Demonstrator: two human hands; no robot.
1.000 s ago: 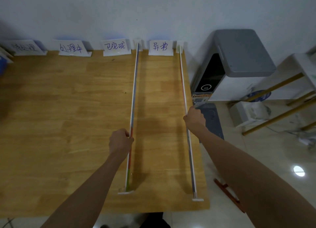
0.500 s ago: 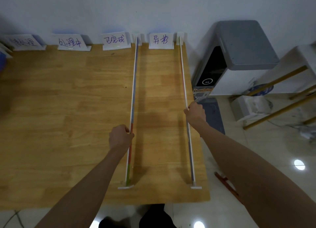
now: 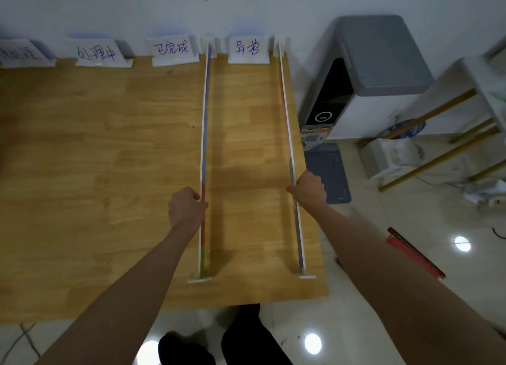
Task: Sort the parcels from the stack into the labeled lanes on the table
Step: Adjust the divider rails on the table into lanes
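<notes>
Wooden desk [image 3: 95, 173], largest thing in view, carrying four handwritten lane labels [image 3: 247, 51] along the far edge by the wall. Two thin upright divider strips running front to back: left divider [image 3: 205, 134] between third and fourth label, right divider [image 3: 286, 123] close to the desk's right edge. No parcels or stack in view, so location of the task's thing cannot be told; sorting apparently not begun.

Risks, as judgement: dividers thin, standing on small feet, so easily tipped or bowed by a sideways pull; right one so near the edge that a push outward could drop it to the floor; skewed strips would make lanes uneven.

Left hand [image 3: 186, 210] grip: fingers curled, clamped on left divider at mid-length. Right hand [image 3: 308, 189] grip: fingers curled, pinching right divider, same depth.
</notes>
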